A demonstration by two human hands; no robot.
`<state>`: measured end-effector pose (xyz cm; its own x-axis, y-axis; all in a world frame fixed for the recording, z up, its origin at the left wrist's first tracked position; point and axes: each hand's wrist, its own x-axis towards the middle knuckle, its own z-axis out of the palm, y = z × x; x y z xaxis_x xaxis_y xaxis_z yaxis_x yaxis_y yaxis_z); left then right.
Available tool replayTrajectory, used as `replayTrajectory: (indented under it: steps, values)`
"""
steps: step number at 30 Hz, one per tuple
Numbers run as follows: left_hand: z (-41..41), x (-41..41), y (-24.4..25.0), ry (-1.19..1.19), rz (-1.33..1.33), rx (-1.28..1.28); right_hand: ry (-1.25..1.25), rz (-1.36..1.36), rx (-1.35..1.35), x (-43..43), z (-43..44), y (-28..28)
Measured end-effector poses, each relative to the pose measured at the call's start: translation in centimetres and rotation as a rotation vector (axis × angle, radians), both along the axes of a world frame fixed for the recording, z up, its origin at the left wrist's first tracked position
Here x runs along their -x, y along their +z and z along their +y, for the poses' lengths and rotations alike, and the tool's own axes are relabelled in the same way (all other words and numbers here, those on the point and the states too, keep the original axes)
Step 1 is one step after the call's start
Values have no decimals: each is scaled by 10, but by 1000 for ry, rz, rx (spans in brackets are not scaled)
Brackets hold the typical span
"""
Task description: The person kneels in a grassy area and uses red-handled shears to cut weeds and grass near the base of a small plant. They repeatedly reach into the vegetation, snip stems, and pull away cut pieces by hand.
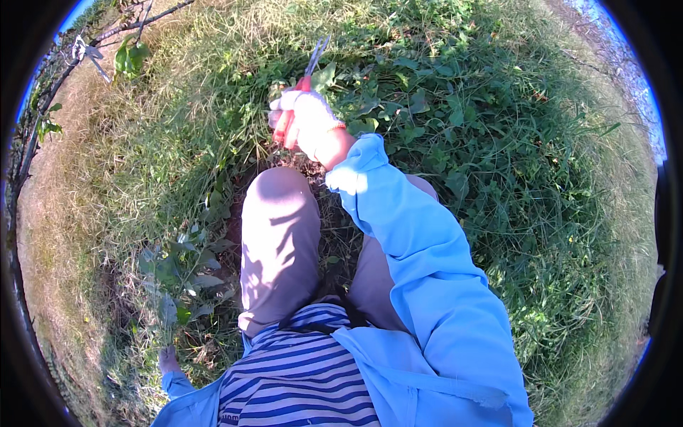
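Note:
My right hand (pixel 312 117), in a white glove, reaches forward past my knees over the low green plants. It grips garden shears (pixel 306 83) by their red handles, and the narrow metal blades point away from me with a slight gap between the tips. Broad leaves (pixel 324 77) lie right beside the blades. At the lower left, my left hand (pixel 169 356) is low by my side. Leafy green stems (pixel 173 272) rise just in front of it. Its fingers are hard to make out there, so whether it grasps the stems is unclear.
My bent knees (pixel 280 224) stand between my arms. Dense leafy weeds (pixel 443 112) and grass (pixel 549 213) spread ahead and to the right. Dry grass (pixel 69 187) lies left. A thin branch (pixel 58 85) with a pale tie (pixel 85 52) crosses the upper left.

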<state>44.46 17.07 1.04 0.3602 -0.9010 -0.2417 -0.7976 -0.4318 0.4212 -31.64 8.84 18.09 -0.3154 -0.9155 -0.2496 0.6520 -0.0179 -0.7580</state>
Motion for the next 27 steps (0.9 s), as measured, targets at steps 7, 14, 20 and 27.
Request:
replayTrajectory:
  steps: [7,14,20,27]
  values:
    - [-16,61,24,-208,-530,-266,-120,-208,76,70,28,23]
    - [-32,146,57,-166,-754,-568,-53,43,79,110,21,-16]
    - [-51,256,79,-210,-752,-142,7,127,123,83,30,-7]
    - [-106,328,40,-574,-935,-169,-15,176,34,61,21,-4]
